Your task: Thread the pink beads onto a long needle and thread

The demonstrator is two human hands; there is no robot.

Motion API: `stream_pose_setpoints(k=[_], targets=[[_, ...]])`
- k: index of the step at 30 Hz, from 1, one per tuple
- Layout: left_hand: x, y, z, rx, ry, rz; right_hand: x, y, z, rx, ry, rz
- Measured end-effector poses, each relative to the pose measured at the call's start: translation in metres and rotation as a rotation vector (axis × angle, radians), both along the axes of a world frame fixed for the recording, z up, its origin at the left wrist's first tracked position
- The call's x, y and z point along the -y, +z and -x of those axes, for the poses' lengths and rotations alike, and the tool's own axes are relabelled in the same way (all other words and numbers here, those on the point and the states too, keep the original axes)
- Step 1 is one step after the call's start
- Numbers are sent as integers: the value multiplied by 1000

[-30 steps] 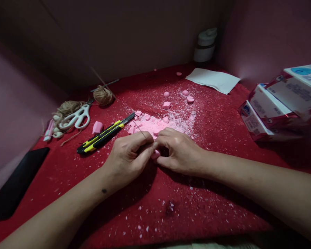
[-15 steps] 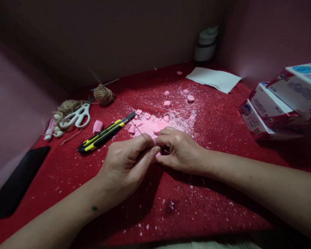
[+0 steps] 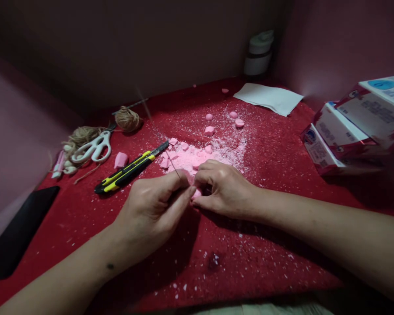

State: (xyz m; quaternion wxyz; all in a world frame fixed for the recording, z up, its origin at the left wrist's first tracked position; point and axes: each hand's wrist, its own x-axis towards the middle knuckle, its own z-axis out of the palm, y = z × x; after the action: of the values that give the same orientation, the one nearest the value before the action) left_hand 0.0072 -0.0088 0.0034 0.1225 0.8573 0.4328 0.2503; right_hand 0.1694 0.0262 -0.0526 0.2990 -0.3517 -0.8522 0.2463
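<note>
As pink piece (image 3: 196,193) sits between them | right hand (image 3: 228,189) pinches it | left hand (image 3: 156,204) pinches strand (image 3: 174,165)

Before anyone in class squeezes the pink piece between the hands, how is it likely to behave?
The pink piece would probably crumble under pressure: pink powder and loose pink chunks lie beyond it. It is likely light, being small enough for the right hand to partly hide.

Left grip (image 3: 156,203): pinched tight | right grip (image 3: 226,189): curled, pinching | forearms (image 3: 315,218): angled inward
</note>
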Motion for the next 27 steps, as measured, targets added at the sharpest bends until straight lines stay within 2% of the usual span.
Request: stream_pose_setpoints(k=[4,7,10,14,18,21,24,27], targets=[[-5,-9,-5,89,-10,83,0,1,0,2,8,33],[-13,-14,-2,38,4,-24,0,1,1,-9,6,30],[-16,-10,2,-52,51,-99,1,1,2,-16,-5,30],[-8,-3,1,-40,50,-9,0,0,2,-9,-13,18],[-5,-7,-6,61,21,94,-1,-1,1,-6,-11,12],[-11,-15,-5,57,3,16,-1,-1,0,-13,-12,24],[-16,-16,-1,-2,60,-115,0,-1,0,-39,-16,36],[-14,-9,3,-32,75,-93,0,-1,1,-43,-24,42]])
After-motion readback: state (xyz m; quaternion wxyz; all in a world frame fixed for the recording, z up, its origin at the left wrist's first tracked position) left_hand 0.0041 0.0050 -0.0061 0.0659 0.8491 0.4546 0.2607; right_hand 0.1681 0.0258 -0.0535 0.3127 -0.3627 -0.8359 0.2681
